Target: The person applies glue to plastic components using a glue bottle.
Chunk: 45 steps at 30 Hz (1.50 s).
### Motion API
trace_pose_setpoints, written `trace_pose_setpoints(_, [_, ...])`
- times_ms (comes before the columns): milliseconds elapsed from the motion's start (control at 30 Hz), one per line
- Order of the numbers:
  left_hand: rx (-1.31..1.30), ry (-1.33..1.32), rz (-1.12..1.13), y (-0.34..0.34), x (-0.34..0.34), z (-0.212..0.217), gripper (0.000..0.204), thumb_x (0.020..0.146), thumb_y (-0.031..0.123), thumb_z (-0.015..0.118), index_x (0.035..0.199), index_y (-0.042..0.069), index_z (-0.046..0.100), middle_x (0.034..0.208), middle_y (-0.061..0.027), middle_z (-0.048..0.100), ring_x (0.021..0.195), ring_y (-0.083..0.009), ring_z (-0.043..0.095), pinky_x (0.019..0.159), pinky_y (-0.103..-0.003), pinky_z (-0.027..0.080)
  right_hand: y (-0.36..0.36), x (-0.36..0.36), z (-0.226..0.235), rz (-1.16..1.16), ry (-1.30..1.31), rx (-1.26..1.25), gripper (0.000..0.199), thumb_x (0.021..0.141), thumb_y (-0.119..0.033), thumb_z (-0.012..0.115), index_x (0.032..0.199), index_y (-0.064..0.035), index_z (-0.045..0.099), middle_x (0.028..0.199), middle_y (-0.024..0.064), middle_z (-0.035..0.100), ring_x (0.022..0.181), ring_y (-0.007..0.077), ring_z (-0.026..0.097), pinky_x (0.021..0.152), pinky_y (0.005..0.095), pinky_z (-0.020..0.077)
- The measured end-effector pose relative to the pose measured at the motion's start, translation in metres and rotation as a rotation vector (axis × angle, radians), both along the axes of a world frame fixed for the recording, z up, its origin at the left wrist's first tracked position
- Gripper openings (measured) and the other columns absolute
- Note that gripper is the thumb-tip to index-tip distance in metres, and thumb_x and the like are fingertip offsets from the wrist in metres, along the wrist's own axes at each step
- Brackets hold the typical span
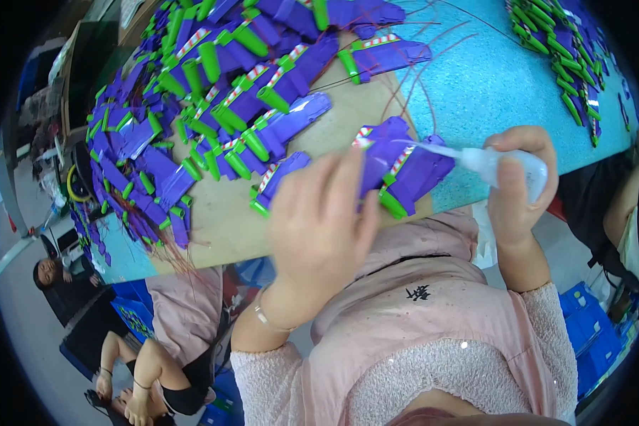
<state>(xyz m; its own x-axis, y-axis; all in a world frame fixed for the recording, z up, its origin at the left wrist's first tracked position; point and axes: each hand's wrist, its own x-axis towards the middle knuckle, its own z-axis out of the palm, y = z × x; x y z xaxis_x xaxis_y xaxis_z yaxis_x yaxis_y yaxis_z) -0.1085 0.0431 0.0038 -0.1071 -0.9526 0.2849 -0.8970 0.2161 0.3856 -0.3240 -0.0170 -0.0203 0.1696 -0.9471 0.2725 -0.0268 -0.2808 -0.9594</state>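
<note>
In my right hand (522, 192) is a whitish translucent squeeze bottle (491, 165), tipped on its side with its thin nozzle pointing left. The nozzle tip reaches over a purple plastic part (427, 170) with a red-and-white striped strip and a green end piece. My left hand (319, 220) is smeared by motion over the table's near edge; whether its fingers grip anything is unclear. Beside its fingertips lies another purple part (390, 135), and a third purple part (284, 174) is partly covered by the hand.
Many purple-and-green parts (227, 92) are heaped at the left and far side on tan board (220, 227). Another pile (561, 50) is at the far right on the blue tabletop (468, 85). Thin reddish wires (422, 64) trail across. Other people (149, 376) sit at the left.
</note>
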Motion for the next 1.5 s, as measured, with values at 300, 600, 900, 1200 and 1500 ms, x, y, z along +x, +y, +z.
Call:
trace_pose_setpoints(300, [-0.009, 0.013, -0.102, 0.079, 0.087, 0.008, 0.023, 0.074, 0.001, 0.064, 0.097, 0.003, 0.066, 0.089, -0.0077, 0.067, 0.067, -0.0222, 0.059, 0.055, -0.03, 0.046, -0.003, -0.014, -0.01, -0.143, -0.165, 0.042, 0.026, 0.09, -0.021, 0.062, 0.098, 0.0025, 0.056, 0.089, 0.0087, 0.057, 0.079, 0.013, 0.055, 0.068, 0.024, 0.0456])
trace_pose_setpoints(600, [0.348, -0.268, -0.41, 0.127, 0.098, -0.093, 0.041, 0.077, 0.011, 0.057, 0.118, 0.015, 0.059, 0.12, -0.0041, 0.057, 0.106, -0.0208, 0.057, 0.091, -0.034, 0.046, -0.004, -0.011, -0.009, -0.172, -0.204, 0.122, 0.025, 0.091, -0.022, 0.061, 0.098, 0.0018, 0.055, 0.089, 0.0076, 0.055, 0.078, 0.0114, 0.056, 0.063, 0.0218, 0.0493])
trace_pose_setpoints(900, [0.51, -0.041, -0.384, 0.134, 0.101, -0.069, 0.035, 0.078, 0.009, 0.062, 0.113, 0.008, 0.059, 0.105, -0.01, 0.065, 0.099, -0.026, 0.063, 0.082, -0.036, 0.05, 0.003, -0.015, -0.014, -0.164, -0.086, 0.127, 0.027, 0.091, -0.024, 0.062, 0.097, -0.0003, 0.052, 0.087, 0.0052, 0.051, 0.076, 0.0117, 0.056, 0.064, 0.0226, 0.0492])
trace_pose_setpoints(1200, [0.258, 0.085, -0.024, 0.029, 0.061, 0.013, 0.054, 0.072, 0.006, 0.074, 0.123, 0.002, 0.058, 0.084, -0.0101, 0.062, 0.07, -0.0239, 0.056, 0.063, -0.035, 0.047, -0.013, -0.009, -0.014, -0.14, -0.046, 0.117, 0.026, 0.091, -0.025, 0.061, 0.096, -0.0005, 0.052, 0.087, 0.0054, 0.052, 0.076, 0.0106, 0.054, 0.062, 0.0218, 0.0451])
trace_pose_setpoints(1500, [0.092, -0.236, 0.162, 0.032, 0.044, -0.016, 0.056, 0.072, 0.02, 0.075, 0.119, 0.001, 0.052, 0.106, -0.0179, 0.057, 0.094, -0.0339, 0.054, 0.083, -0.041, 0.041, -0.008, -0.002, -0.01, -0.089, -0.048, 0.147, 0.017, 0.088, -0.016, 0.062, 0.093, -0.0004, 0.06, 0.089, 0.0037, 0.059, 0.078, 0.0079, 0.052, 0.069, 0.0222, 0.0415])
